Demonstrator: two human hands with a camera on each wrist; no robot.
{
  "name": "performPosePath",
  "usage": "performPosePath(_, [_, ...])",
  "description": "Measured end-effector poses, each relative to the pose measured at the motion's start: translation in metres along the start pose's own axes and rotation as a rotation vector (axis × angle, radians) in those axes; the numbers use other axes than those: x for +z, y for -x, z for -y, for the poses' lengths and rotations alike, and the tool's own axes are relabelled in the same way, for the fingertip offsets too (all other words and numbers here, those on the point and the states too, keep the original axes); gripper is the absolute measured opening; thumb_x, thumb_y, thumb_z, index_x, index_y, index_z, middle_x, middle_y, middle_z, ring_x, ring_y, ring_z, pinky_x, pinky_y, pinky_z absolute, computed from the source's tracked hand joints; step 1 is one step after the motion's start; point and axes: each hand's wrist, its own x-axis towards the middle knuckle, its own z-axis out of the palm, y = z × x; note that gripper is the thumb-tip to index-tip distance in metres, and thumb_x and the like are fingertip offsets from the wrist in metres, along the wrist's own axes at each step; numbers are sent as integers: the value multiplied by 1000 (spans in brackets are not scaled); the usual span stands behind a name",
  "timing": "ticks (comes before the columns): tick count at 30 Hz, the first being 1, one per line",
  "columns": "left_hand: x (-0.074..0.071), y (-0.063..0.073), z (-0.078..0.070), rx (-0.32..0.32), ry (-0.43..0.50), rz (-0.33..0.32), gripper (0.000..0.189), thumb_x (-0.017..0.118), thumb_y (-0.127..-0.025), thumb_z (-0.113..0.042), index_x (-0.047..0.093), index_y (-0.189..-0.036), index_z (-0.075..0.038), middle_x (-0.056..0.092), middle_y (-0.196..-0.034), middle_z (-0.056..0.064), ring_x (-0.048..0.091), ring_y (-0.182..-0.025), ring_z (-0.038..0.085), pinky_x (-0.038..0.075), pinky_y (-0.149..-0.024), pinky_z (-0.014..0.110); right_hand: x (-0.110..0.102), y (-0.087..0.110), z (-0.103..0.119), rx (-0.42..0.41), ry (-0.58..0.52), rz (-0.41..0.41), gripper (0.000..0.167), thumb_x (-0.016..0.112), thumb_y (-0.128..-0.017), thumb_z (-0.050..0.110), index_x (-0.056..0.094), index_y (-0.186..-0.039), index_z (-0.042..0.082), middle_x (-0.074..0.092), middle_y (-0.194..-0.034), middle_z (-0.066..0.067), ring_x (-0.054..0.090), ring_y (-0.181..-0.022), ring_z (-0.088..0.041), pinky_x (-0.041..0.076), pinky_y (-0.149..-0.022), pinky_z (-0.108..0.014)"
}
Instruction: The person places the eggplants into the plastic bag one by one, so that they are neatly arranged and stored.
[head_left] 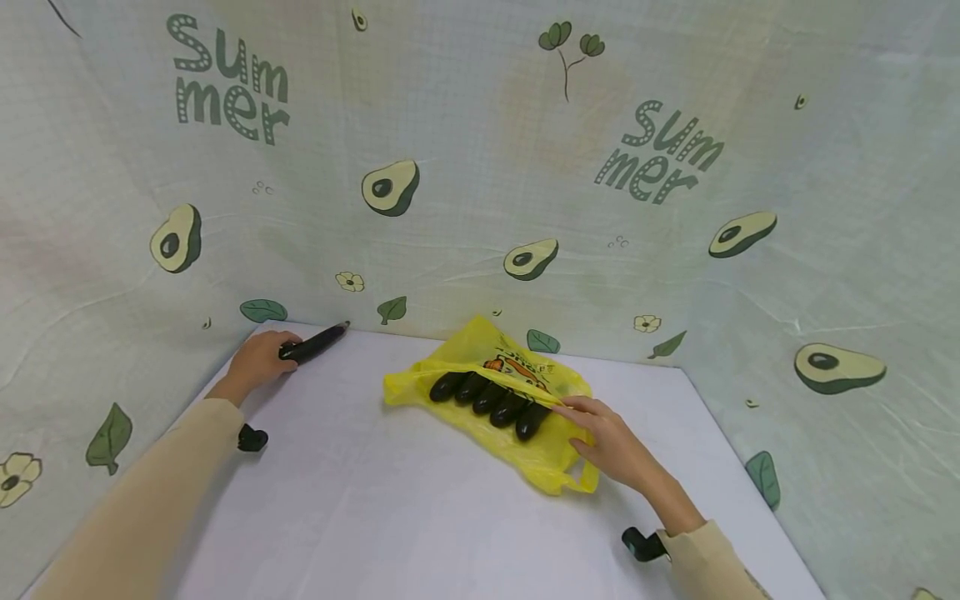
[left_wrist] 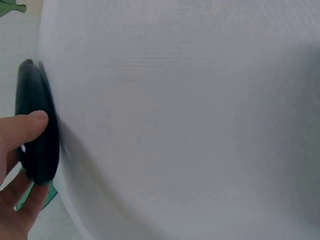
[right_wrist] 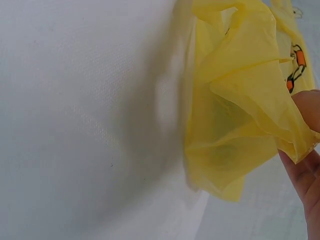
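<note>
At the far left of the table my left hand grips one end of a dark eggplant, whose stem tip points right and away. In the left wrist view the thumb lies on top of this eggplant, with fingers around its lower end. My right hand pinches the edge of a yellow plastic bag near its right side. Several more eggplants lie side by side in the bag's mouth, their far ends hidden under its upper layer. The right wrist view shows bag film between thumb and fingers.
A white table bears everything. Behind it and at both sides hangs a pale cloth printed with avocados and leaves. Black wrist-worn devices show beside the left cuff and the right cuff.
</note>
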Motion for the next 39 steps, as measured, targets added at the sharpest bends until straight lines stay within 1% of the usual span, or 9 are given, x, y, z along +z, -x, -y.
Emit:
performPosePath(5, [-5, -1, 2, -11, -6, 52, 47, 78, -90, -6, 64, -132, 10, 65, -130, 36, 59, -119, 53, 45, -105, 68, -1, 0, 1, -7, -11, -2, 66, 88, -81, -8, 68, -142, 7, 62, -142, -17, 62, -128, -38, 59, -97, -48])
performPosePath(10, [-9, 2, 3, 25, -14, 95, 48, 81, -88, -10, 66, -130, 8, 68, -124, 34, 63, -113, 49, 49, -99, 65, -1, 0, 1, -7, -16, -2, 66, 88, -80, -8, 68, -141, 8, 62, -142, -17, 62, -127, -37, 59, -96, -47])
performPosePath(13, [-9, 5, 1, 38, 3, 103, 48, 82, -89, -12, 66, -129, 8, 69, -122, 33, 64, -110, 49, 50, -97, 65, -1, 0, 1, -3, -16, 1, 66, 88, -81, -7, 68, -142, 8, 62, -143, -17, 62, -128, -37, 59, -97, -48])
performPosePath(18, [-7, 13, -3, 12, 56, 113, 49, 81, -92, -15, 65, -133, 8, 67, -129, 34, 62, -116, 50, 50, -99, 66, -1, 1, 1, -4, -12, 4, 66, 88, -82, -7, 68, -142, 8, 62, -143, -17, 62, -128, -37, 59, -97, -48])
performPosePath(23, [-7, 20, -9, 17, 81, 91, 51, 81, -94, -18, 64, -136, 6, 66, -131, 33, 64, -114, 48, 54, -94, 62, -2, 0, 0, -3, -5, 7, 66, 88, -82, -6, 68, -143, 8, 62, -142, -16, 63, -126, -36, 60, -96, -46])
performPosePath(27, [-10, 26, -19, 34, 94, 58, 54, 83, -93, -21, 65, -137, 3, 68, -129, 31, 68, -108, 43, 58, -85, 55, -2, -1, 1, 6, -10, 12, 66, 88, -82, -6, 67, -143, 7, 62, -142, -16, 62, -127, -36, 59, -97, -47])
performPosePath(30, [-13, 33, -31, 47, 119, 35, 53, 84, -93, -23, 66, -137, 1, 70, -126, 29, 69, -106, 41, 59, -81, 51, -2, -1, 1, 3, -6, 12, 65, 88, -82, -6, 68, -142, 6, 62, -142, -16, 62, -127, -36, 59, -97, -47])
performPosePath(35, [-15, 46, -54, 82, 145, 3, 51, 84, -93, -24, 68, -137, -4, 73, -123, 23, 71, -108, 40, 58, -82, 53, -2, -1, 1, -7, 10, 7, 65, 88, -81, -6, 68, -142, 6, 63, -141, -16, 62, -127, -36, 59, -98, -47])
performPosePath(39, [-15, 55, -71, 107, 158, -2, 50, 84, -93, -24, 68, -138, -7, 74, -122, 19, 72, -108, 38, 58, -84, 54, -2, -1, 0, -8, 9, 9, 65, 88, -81, -6, 68, -141, 6, 63, -141, -16, 62, -128, -36, 58, -99, -48])
